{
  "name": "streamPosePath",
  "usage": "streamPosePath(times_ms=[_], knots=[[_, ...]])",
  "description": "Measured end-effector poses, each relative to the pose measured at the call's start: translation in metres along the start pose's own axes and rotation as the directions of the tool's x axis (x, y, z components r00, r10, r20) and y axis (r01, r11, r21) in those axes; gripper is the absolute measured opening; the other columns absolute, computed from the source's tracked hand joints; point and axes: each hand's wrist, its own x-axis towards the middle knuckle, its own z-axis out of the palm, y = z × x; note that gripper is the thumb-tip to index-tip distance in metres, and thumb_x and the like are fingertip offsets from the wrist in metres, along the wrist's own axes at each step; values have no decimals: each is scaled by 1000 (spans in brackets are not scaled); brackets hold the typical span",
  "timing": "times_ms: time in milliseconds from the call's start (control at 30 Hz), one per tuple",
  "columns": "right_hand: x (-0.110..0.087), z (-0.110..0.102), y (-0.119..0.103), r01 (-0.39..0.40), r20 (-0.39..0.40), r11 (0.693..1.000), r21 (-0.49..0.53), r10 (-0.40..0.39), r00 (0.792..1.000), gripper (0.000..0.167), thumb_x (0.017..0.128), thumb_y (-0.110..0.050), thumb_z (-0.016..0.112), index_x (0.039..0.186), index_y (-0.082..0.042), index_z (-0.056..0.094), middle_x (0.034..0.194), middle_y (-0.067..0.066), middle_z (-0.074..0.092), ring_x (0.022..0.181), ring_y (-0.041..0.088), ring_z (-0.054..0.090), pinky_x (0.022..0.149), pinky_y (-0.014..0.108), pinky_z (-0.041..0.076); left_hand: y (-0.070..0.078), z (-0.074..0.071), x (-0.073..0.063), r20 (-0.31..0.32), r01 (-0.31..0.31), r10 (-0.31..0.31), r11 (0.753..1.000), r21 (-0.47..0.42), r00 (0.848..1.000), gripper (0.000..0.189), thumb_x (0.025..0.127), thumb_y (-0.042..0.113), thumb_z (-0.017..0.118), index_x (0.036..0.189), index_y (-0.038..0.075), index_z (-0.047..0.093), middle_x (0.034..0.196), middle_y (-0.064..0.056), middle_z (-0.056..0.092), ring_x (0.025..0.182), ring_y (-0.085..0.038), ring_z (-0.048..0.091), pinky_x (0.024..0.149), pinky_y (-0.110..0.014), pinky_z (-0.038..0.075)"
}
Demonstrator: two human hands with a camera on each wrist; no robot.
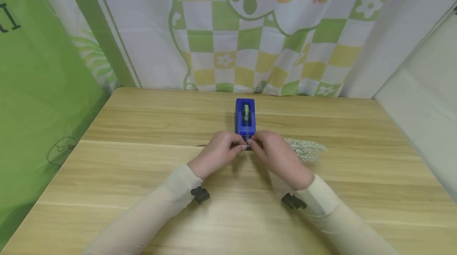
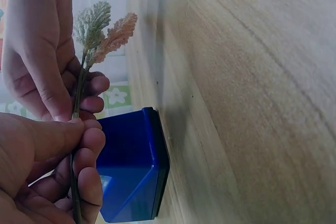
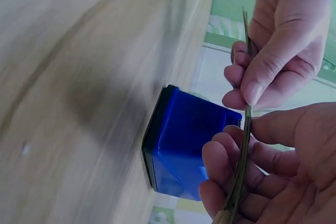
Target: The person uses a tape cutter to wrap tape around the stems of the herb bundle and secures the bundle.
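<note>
Wood-grain table (image 1: 221, 223): pale, with darker streaks running side to side, rounded at the far-left corner.
Checked curtain (image 1: 228, 41): hanging behind the far edge, white with green and yellow squares, orange blossoms and small white flowers.
Green cloth (image 1: 39, 88): draped along the left side, printed with dark letters cut off by the view's edge.
White backdrop (image 1: 425, 72): rising along the right side.
Blue tape dispenser (image 1: 245, 130): standing on the table, past the middle, with 1 tape roll (image 1: 246, 112) seated in the top and a toothed cutter (image 3: 240, 123) at the near end.
Wheat-like sprigs (image 1: 305, 150): held crosswise above the table at the near end of the dispenser; heads out to the right, 1 pale green and 1 pinkish in the left wrist view.
Thin green stems (image 3: 242, 163): bundled together, with bare ends out past the left; a pale patch between the fingertips, too small to identify.
Left hand (image 1: 220, 150): closed to a thumb-and-finger pinch on the stems, with other fingers curled beneath.
Right hand (image 1: 280, 158): pinching the stems just beside, nearer the heads, with remaining fingers loosely bent.
Cream sleeves (image 1: 150, 211): reaching to both wrists, with 2 black clips (image 1: 200, 194) beside the cuffs.
</note>
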Motion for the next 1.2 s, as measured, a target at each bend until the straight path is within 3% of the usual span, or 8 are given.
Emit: streamPosePath(times_ms=[233,500,833,933,1033,1200], knots=[[8,-1,2,-73,50,992,103,68,996,27,107,-24,61,89,-8,71,66,0,54,57,12,45,52,25,39,0,0,1,-1,-14,14,1000,8,1000,17,102,13,67,94,3,77,71,0,56,63,-9,45,59,-19,37],[12,0,7,-117,73,971,209,104,992,26,106,-24,62,91,-7,73,69,0,57,60,12,47,52,24,40,1,0,0,-1,-4,4,1000,12,1000,16,102,13,68,94,3,77,71,1,56,63,-9,45,58,-19,37],[14,-1,10,-97,87,973,210,80,993,23,106,-20,62,93,-6,75,73,1,62,63,11,49,54,23,41,1,1,2,12,12,-12,1000,-3,1000,18,103,16,67,99,4,79,79,-4,70,63,-7,50,57,-18,41],[14,-1,10,-96,93,973,210,78,993,24,106,-20,62,91,-5,74,71,1,60,62,11,48,53,23,40,3,-3,2,-14,22,-22,1000,-15,1000,21,105,20,64,99,5,78,77,-4,68,61,-8,49,56,-19,41],[15,0,10,-92,95,972,216,73,993,26,106,-20,63,88,-3,73,70,1,60,61,12,48,54,24,41,6,-9,4,-80,39,-41,999,-25,996,20,105,18,63,99,5,77,77,-4,67,61,-9,50,55,-21,43],[16,0,11,-90,101,972,216,70,992,28,105,-20,63,86,-3,73,74,2,63,63,12,48,57,25,41,6,-16,11,-169,60,-66,997,-38,983,17,104,12,62,105,2,75,92,-10,75,69,-13,59,63,-24,52]])
